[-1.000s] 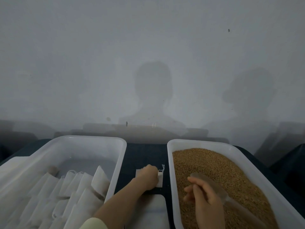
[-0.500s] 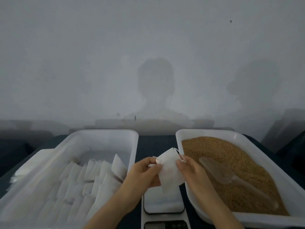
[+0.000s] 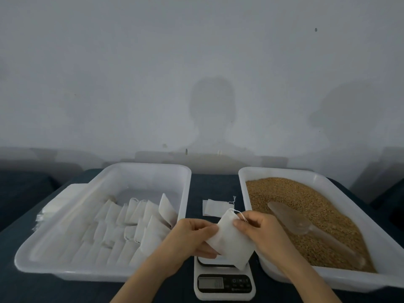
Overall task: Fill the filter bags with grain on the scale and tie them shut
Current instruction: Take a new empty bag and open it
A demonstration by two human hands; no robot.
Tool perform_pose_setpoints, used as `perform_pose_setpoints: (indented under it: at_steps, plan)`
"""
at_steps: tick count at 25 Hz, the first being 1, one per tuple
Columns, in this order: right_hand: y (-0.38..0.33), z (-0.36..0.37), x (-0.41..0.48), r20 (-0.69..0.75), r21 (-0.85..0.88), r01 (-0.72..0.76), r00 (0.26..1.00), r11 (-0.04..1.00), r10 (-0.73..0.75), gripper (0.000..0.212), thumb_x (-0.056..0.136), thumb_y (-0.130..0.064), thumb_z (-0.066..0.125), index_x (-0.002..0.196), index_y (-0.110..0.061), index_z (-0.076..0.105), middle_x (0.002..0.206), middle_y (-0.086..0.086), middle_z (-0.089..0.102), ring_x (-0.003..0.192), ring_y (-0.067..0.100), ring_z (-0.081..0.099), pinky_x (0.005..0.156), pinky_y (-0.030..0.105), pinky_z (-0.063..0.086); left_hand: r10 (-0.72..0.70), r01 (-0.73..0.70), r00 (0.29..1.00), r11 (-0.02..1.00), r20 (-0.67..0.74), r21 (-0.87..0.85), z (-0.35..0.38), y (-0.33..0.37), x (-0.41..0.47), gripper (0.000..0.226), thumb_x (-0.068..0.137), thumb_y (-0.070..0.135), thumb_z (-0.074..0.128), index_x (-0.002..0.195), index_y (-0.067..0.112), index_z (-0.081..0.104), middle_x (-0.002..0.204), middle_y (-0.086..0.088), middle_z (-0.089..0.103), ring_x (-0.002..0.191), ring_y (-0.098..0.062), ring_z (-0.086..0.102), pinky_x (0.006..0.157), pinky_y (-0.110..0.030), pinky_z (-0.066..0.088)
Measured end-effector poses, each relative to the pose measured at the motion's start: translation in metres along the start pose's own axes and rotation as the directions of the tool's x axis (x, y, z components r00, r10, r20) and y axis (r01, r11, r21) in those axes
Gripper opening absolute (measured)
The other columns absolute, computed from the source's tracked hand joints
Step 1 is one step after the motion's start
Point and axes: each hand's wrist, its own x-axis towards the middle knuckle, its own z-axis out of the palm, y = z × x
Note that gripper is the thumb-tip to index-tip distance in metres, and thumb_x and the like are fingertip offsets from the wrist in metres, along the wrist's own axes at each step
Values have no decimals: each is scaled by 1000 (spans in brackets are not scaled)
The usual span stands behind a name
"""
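Status: one empty filter bag is held up off the surface, just above the scale and covering part of its platform. It isn't resting on it as far as I can tell.

Left hand: grip pinching the bag's left edge, thumb on top. Right hand: grip pinching the bag's top right corner at the mouth, with the drawstring looping over the fingers. I read this as opening the mouth, with no filling yet.

The scoop lies loose on the grain in the right tub. Two spare bags lie flat behind the scale. The left tub holds rows of bags; I can't tell if they're filled.

Risks from here:
- Both hands are on the bag. One has to let go to take the scoop, and the fabric looks limp, so the mouth probably collapses.
- The bag likely won't stand by itself on the platform. If it tips mid-pour, grain lands on the scale and the reading is off.
- The drawstring is across the right fingers and could snag as that hand pulls away, cinching the mouth early.
- The scoop has to cross the tub rim to reach the bag. An overfilled scoop drops grain on the surface or the buttons.
- The display is unreadable from here, so I can't confirm tare.
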Motion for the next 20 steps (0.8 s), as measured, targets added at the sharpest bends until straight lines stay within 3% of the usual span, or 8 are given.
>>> perform_pose_setpoints:
  at_steps: [2,4,5,7,9,14,17,20]
  plan:
    - [2,2,1,-148,-195,36,987,980,-65,13,86,-24,66,92,-36,64,89,-13,62,83,3,57,65,10,40,-59,59,998,996,-3,-60,1,-2,-1,15,89,21,67,95,9,74,98,-9,74,90,-25,71,75,-33,59]
    - [0,7,-3,-393,-337,60,898,940,-199,19,83,-22,69,96,-30,57,92,-12,55,83,3,53,67,10,38,-124,113,991,976,-49,-187,6,-4,-2,11,84,19,72,84,8,75,100,-12,71,91,-25,67,73,-31,57]
    - [-3,12,-7,-440,-331,86,867,940,-235,17,83,-22,69,92,-29,56,88,-12,56,80,2,54,65,10,40,-147,126,987,959,-67,-254,9,-5,-2,10,82,18,74,77,9,74,99,-13,70,88,-24,63,70,-29,55]
    - [-8,26,-16,-375,-235,104,908,966,-189,12,84,-27,66,84,-33,56,81,-15,61,76,-3,59,63,7,44,-160,122,983,938,-91,-325,17,-7,-3,16,80,18,76,66,14,71,88,-9,69,80,-19,57,64,-25,51]
    - [-12,40,-21,-259,-124,40,963,991,-72,9,86,-35,62,83,-39,55,76,-18,63,74,-11,59,62,4,43,-143,100,982,950,-127,-295,27,-8,-5,15,82,18,74,67,14,71,77,-6,68,71,-15,54,62,-24,49]
    - [-13,50,-23,-213,-89,-3,977,996,-16,9,88,-39,59,80,-36,61,72,-14,66,72,-6,61,60,11,48,-59,23,968,988,-243,-150,40,-16,-8,5,82,11,74,77,11,72,72,-4,71,61,-13,59,60,-21,52]
    - [-10,46,-25,-103,-26,-55,993,998,52,21,90,-39,55,74,-34,67,70,-7,70,73,-2,64,59,13,49,-26,8,978,996,-205,-89,36,-22,-8,7,77,17,78,78,12,72,75,-5,72,63,-12,60,62,-21,51]
    - [-12,36,-26,76,140,-162,985,977,152,25,89,-40,55,73,-31,72,77,-10,73,78,0,68,66,13,52,-46,29,994,985,-97,-171,29,-27,-9,14,68,24,80,72,13,72,73,-8,68,59,-12,56,60,-20,48]
